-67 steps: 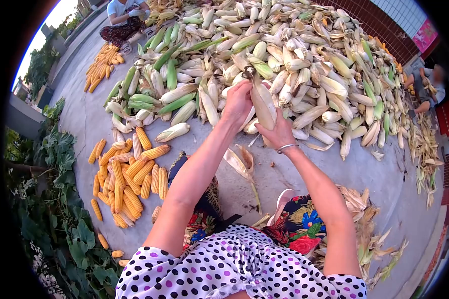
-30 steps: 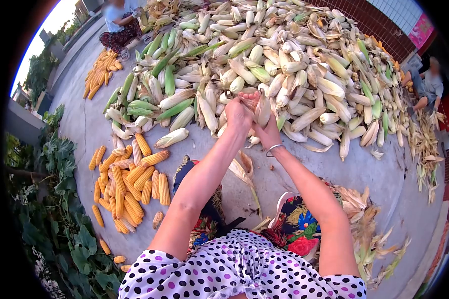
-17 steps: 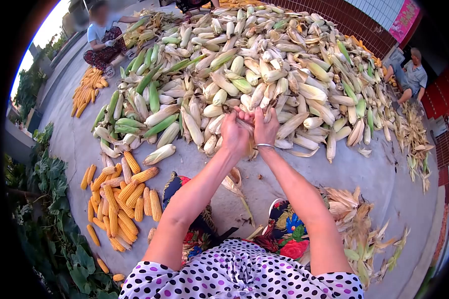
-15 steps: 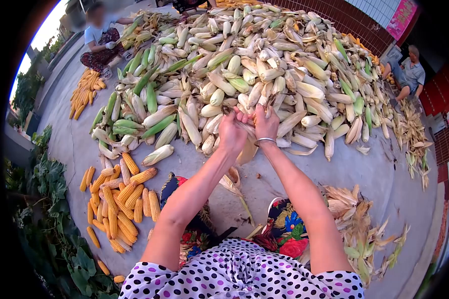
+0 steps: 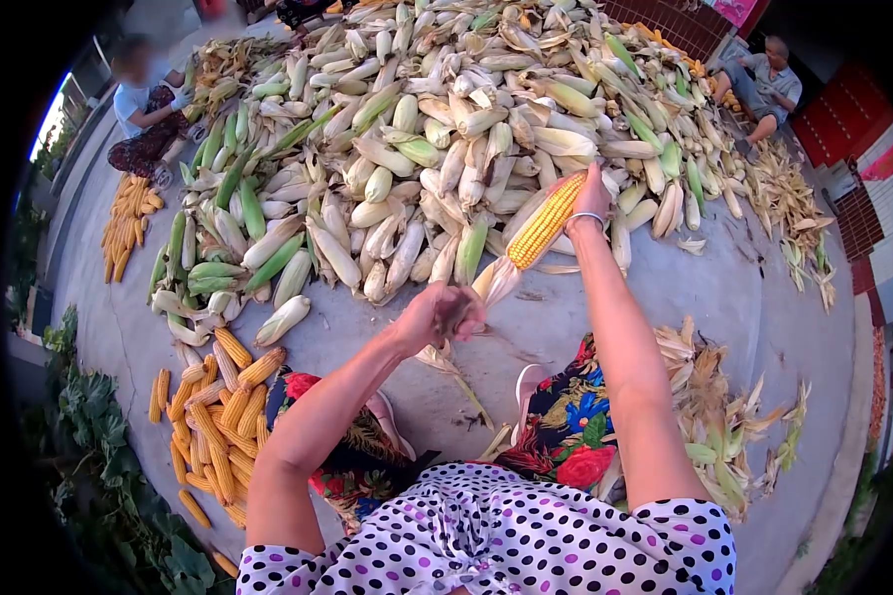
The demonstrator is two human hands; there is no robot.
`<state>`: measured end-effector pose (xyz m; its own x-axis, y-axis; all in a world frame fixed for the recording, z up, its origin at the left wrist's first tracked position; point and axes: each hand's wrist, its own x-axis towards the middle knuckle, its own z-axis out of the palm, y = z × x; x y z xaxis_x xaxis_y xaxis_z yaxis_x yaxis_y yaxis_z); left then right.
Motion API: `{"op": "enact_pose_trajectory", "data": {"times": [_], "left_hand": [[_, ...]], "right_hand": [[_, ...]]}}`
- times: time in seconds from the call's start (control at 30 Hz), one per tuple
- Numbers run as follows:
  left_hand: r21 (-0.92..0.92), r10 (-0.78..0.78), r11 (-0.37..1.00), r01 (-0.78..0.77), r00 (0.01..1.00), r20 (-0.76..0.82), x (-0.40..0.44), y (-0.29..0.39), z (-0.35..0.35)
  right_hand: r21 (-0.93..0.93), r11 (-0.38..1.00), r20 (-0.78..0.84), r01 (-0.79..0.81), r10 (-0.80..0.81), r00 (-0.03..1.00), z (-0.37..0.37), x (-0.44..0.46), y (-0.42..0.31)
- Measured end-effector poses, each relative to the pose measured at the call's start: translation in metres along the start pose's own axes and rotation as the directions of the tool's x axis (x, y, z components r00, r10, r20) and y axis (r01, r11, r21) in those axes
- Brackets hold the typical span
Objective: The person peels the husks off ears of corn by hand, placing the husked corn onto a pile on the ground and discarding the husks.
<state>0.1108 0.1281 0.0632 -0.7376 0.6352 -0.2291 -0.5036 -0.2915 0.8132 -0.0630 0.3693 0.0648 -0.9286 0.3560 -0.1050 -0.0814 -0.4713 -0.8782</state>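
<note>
A yellow corn cob (image 5: 546, 226), bare along most of its length, slants up to the right in front of the heap. My right hand (image 5: 592, 201), with a bracelet at the wrist, is closed round its upper end. Pale husk (image 5: 496, 282) hangs from the lower end, close to the fingers of my left hand (image 5: 445, 315). Those fingers are curled round something dark that I cannot make out. Behind the hands lies a large heap of unhusked corn (image 5: 397, 159). A pile of bare cobs (image 5: 213, 421) lies to the left.
Loose husks (image 5: 714, 416) lie to my right, and one husk (image 5: 446, 362) is on the ground between my feet. Seated people are at the heap's far left (image 5: 144, 119) and far right (image 5: 764, 87). More bare cobs (image 5: 127, 226) lie near the left person.
My hands have moved apart, the left down and leftward, the right up and rightward. The cob's yellow kernels are now exposed. The view has shifted to the right.
</note>
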Motion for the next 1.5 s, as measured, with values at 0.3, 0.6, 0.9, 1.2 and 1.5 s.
{"op": "enact_pose_trajectory", "data": {"times": [0.3,0.6,0.9,1.2,1.5], "left_hand": [[-0.341,-0.271,0.896,0.285,0.959,0.087,0.053,-0.012,-0.031],[-0.351,0.129,0.925,-0.148,0.989,-0.078,0.054,0.011,-0.057],[0.313,-0.127,0.944,0.108,0.991,0.040,-0.001,0.022,0.020],[0.055,0.076,0.997,-0.059,0.922,-0.380,0.012,0.024,-0.034],[0.034,0.078,0.997,-0.073,0.982,-0.174,0.011,0.006,-0.019]], "right_hand": [[-0.121,0.990,0.565,0.077,0.005,0.825,0.054,-0.079,0.006],[-0.102,0.872,0.710,-0.478,0.401,0.579,0.054,-0.128,0.038],[0.265,0.937,0.215,-0.227,0.172,0.961,-0.034,0.034,0.015],[-0.343,0.789,0.491,-0.510,0.614,0.618,0.003,-0.033,0.021],[-0.148,0.685,0.460,-0.713,0.686,0.564,0.048,-0.088,0.058]]}}
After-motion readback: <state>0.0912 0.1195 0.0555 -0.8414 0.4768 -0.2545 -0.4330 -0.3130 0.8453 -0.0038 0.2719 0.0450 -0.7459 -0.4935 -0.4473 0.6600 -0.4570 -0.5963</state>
